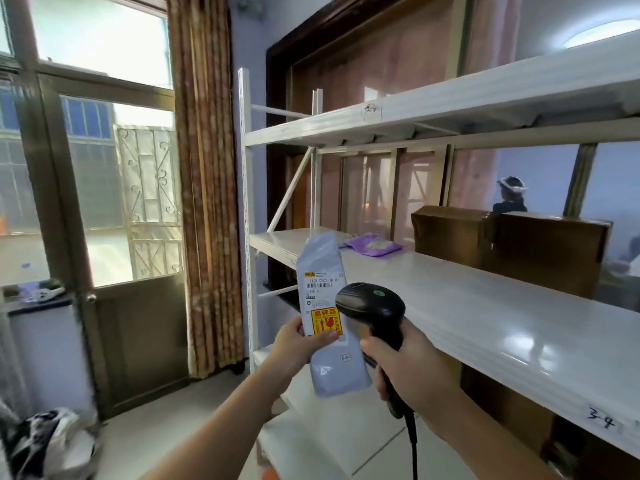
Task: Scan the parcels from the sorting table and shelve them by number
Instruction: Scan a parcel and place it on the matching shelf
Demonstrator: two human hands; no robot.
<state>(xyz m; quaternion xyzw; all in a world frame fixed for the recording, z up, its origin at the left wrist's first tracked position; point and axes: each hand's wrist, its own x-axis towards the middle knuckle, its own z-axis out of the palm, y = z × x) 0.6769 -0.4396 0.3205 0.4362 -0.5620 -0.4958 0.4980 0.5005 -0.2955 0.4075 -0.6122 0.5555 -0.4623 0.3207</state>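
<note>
A: Where's the parcel?

B: In the left hand [294, 344]. It is a pale grey, long flat plastic mailer bag [327, 317], held upright in front of the white metal shelving unit [485, 306], long axis near vertical, top leaning slightly away. Thumb on the front by the yellow-and-red fragile sticker [326, 323], the other fingers [294, 329] curled round the left edge, so it is pinched about midway up.

A: And the scanner?

B: The right hand [412, 365] wraps the handle of a black pistol-shaped corded barcode scanner [372, 306], fingers closed round the grip. Its head sits just right of the bag, touching or nearly so, roughly level with the sticker.

A: So what matters next?

B: The barcode on the white printed shipping label [323, 289] lies above and left of the scanner's head. I'd judge the scanner's window must face that way. The shelf edge shows a handwritten "34" [602, 418]; a purple pouch [372, 245] and brown cardboard boxes [512, 244] lie further along.
</note>
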